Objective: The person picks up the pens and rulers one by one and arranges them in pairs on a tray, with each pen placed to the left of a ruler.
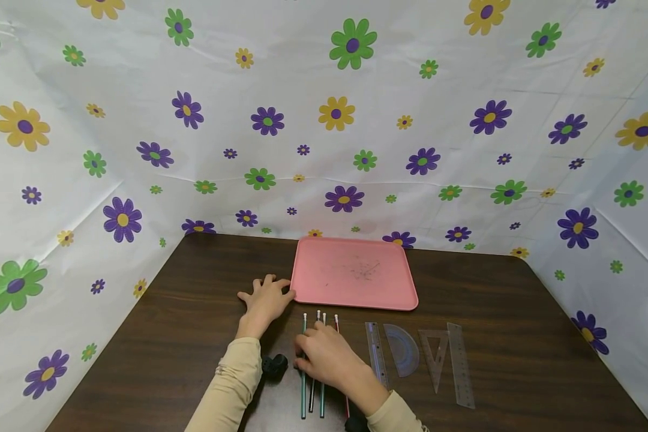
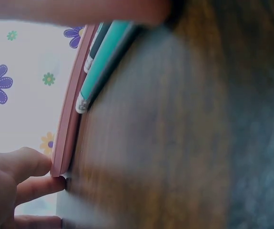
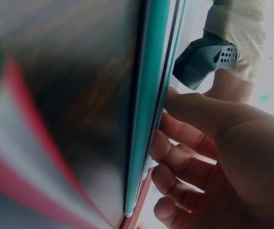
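Observation:
In the head view my left hand (image 1: pixel 264 303) spreads its fingers at the left side of the pink tray (image 1: pixel 313 291), fingertips touching its near left corner. The left wrist view shows fingers (image 2: pixel 29 162) at that corner. My right hand (image 1: pixel 329 357) reaches over a row of pencils, thumb and fingertips pinching the leftmost teal pencil (image 1: pixel 303 396). A black pencil (image 1: pixel 311 399), a second teal pencil (image 1: pixel 323 399) and a red pencil (image 1: pixel 337 324) lie beside it, partly hidden under the hand. Their eraser ends point toward the tray.
Right of the pencils lie a clear ruler (image 1: pixel 375 348), a protractor (image 1: pixel 402 354), a set square (image 1: pixel 437 360) and another clear ruler (image 1: pixel 461 366). The dark wooden table (image 1: pixel 518 336) meets a flowered cloth (image 1: pixel 291 150) at the back and sides.

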